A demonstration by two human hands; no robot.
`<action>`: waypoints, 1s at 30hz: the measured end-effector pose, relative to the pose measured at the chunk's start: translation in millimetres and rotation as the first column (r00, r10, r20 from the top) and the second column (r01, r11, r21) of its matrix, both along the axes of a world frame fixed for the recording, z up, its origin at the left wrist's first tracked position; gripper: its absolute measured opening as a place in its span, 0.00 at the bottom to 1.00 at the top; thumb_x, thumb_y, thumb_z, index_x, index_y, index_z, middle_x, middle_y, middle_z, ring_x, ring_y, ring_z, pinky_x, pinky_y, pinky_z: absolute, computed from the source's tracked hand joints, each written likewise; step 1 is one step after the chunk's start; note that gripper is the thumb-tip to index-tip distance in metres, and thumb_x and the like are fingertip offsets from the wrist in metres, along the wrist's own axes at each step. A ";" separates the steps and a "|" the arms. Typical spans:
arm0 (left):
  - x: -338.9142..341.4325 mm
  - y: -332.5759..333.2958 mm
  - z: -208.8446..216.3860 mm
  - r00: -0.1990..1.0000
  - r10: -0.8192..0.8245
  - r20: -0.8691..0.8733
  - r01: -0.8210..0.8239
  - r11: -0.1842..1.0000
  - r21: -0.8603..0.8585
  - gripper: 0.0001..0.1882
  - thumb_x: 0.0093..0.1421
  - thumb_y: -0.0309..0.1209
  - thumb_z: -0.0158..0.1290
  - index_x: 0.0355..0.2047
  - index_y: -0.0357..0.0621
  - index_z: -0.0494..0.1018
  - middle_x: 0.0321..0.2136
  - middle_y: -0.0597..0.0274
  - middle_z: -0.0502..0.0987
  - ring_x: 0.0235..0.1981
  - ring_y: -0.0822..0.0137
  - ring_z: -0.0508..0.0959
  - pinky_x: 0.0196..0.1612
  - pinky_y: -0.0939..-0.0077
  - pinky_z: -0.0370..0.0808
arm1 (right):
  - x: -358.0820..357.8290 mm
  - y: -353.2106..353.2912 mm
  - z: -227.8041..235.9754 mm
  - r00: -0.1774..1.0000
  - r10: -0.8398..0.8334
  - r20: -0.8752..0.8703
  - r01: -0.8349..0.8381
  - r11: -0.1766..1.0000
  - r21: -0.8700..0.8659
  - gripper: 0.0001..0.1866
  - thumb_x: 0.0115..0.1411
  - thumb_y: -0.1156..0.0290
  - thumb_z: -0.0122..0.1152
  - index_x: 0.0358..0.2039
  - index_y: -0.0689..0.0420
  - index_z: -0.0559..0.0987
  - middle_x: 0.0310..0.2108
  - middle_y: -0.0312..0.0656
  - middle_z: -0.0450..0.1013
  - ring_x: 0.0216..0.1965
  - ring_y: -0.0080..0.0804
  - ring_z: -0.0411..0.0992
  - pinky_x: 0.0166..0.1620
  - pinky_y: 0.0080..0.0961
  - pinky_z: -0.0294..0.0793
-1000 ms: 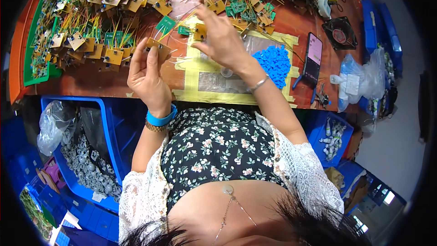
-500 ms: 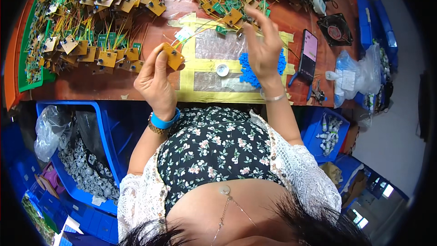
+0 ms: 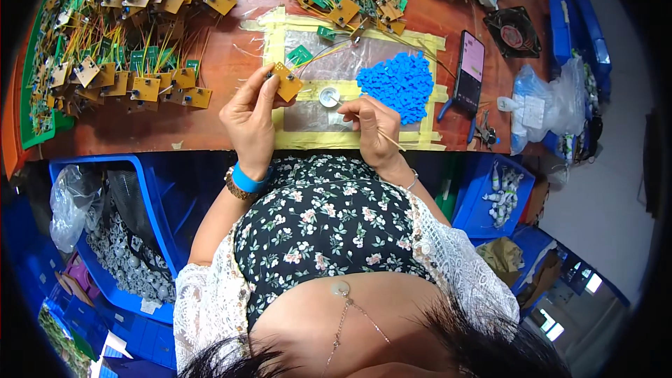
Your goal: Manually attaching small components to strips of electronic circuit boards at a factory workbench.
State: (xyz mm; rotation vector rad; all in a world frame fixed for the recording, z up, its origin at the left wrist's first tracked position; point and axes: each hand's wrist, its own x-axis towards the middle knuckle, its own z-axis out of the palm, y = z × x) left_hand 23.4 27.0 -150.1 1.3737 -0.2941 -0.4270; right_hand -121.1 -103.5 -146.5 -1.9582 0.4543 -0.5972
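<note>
My left hand point(image 3: 248, 119) pinches an orange-brown circuit board point(image 3: 288, 84) by its left edge, above the tape-bordered sheet. Thin coloured wires run near it, beside a small green circuit board point(image 3: 299, 55) lying just behind. In my right hand point(image 3: 376, 126) is a thin wooden stick point(image 3: 390, 141), gripped between thumb and fingers. Its far tip reaches into a small round white cup point(image 3: 328, 96) in front of the fingers. What lies inside the cup is too small to make out. A heap of small blue pieces point(image 3: 396, 84) spreads just behind my right hand.
Many wired circuit boards point(image 3: 145, 89) crowd the left, with another cluster point(image 3: 344, 11) at the back. A phone point(image 3: 470, 73), pliers point(image 3: 486, 133), a black fan point(image 3: 513, 32) and a plastic bag point(image 3: 532, 108) sit right. Blue bins point(image 3: 150, 189) flank me below the table edge.
My right hand has come down from above the blue heap to the white cup and now holds a stick. My left hand still has the circuit board, slightly further right.
</note>
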 end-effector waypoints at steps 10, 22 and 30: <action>0.3 2.7 -1.4 1.000 -0.020 -0.017 0.021 0.999 0.036 0.15 0.62 0.21 0.53 0.50 0.31 0.73 0.33 0.61 0.78 0.32 0.72 0.80 0.36 0.80 0.80 | 1.0 -0.4 6.7 1.000 0.016 -0.002 -0.016 0.999 0.030 0.32 0.72 0.51 0.36 0.28 0.64 0.79 0.22 0.41 0.72 0.21 0.24 0.67 0.25 0.20 0.64; -8.6 -0.8 13.3 0.891 -0.286 -0.352 0.275 0.958 -0.083 0.23 0.60 0.18 0.53 0.56 0.29 0.66 0.35 0.60 0.77 0.34 0.71 0.80 0.41 0.81 0.78 | 25.0 7.9 23.2 0.984 0.077 0.159 -0.124 0.940 0.317 0.32 0.70 0.47 0.38 0.34 0.65 0.79 0.28 0.41 0.75 0.24 0.21 0.69 0.27 0.15 0.65; -11.9 -0.8 11.6 0.889 -0.296 -0.349 0.259 0.954 -0.149 0.23 0.60 0.18 0.54 0.56 0.30 0.67 0.34 0.60 0.77 0.34 0.71 0.80 0.41 0.80 0.79 | 25.5 8.8 15.3 0.990 0.057 0.127 -0.097 0.937 0.335 0.27 0.71 0.52 0.39 0.35 0.63 0.78 0.29 0.39 0.74 0.25 0.21 0.68 0.28 0.14 0.65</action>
